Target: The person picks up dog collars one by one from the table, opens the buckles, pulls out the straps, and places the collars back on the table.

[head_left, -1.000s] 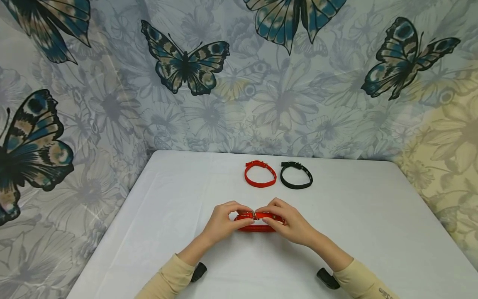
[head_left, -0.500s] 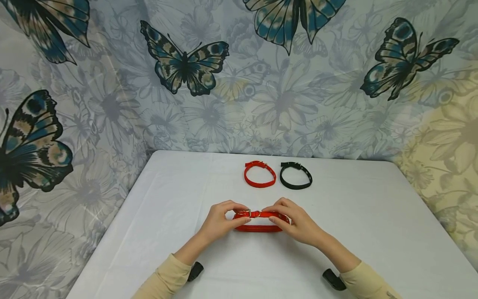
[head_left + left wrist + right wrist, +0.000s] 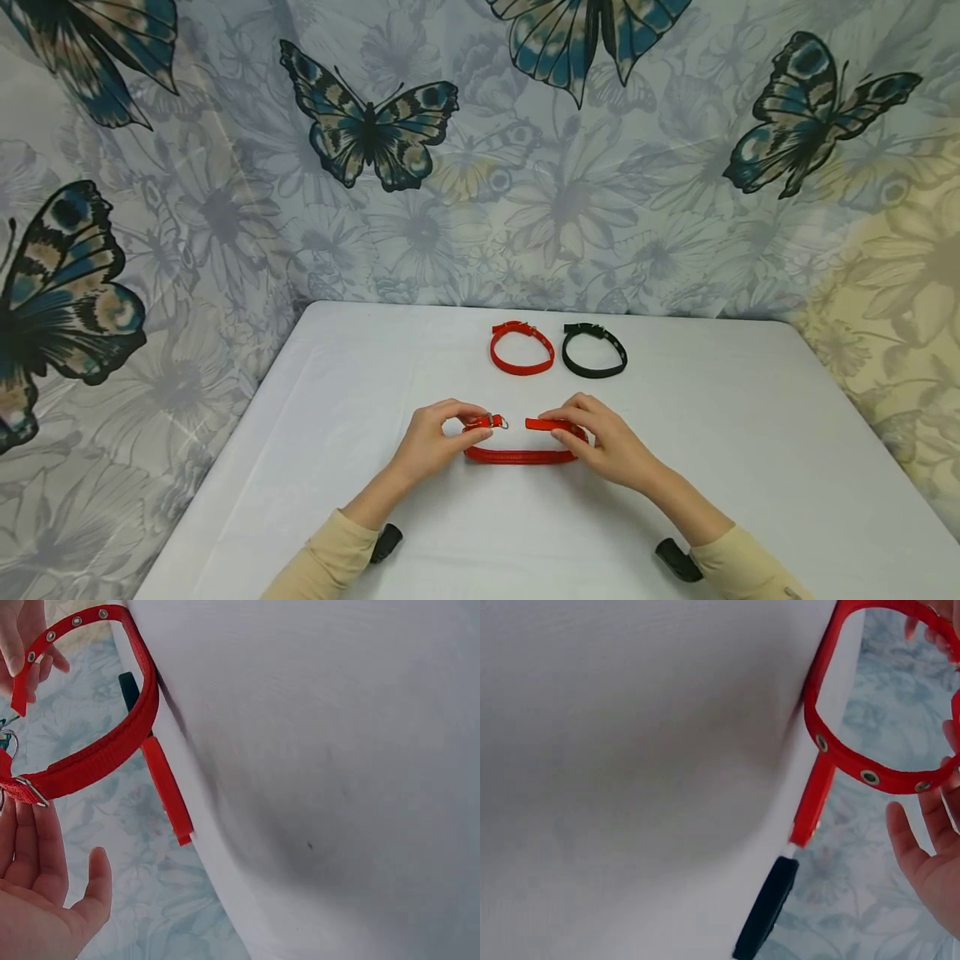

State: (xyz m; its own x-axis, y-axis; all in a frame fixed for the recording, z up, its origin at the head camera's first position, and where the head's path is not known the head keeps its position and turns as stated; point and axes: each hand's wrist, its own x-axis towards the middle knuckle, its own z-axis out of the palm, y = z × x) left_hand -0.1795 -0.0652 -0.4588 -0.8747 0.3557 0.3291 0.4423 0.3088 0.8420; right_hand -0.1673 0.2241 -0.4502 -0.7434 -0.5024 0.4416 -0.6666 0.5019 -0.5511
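Note:
A red pet collar is unfastened, its two ends apart and its band curving down to the white tabletop. My left hand pinches the end with the metal buckle and ring. The strap end is between the thumb and fingers of my right hand, its flat tip pointing left toward the buckle. In the left wrist view the buckle frame sits on the band, above the left fingers. Metal-rimmed holes line the strap in the right wrist view.
Farther back on the white table, a second red collar and a black collar lie side by side as buckled loops. Behind the table hangs a butterfly-patterned cloth. Small black devices sit at both wrists.
The strap end has come out of the buckle and ring. My hands have drawn apart, left hand to the left and right hand to the right, opening a gap.

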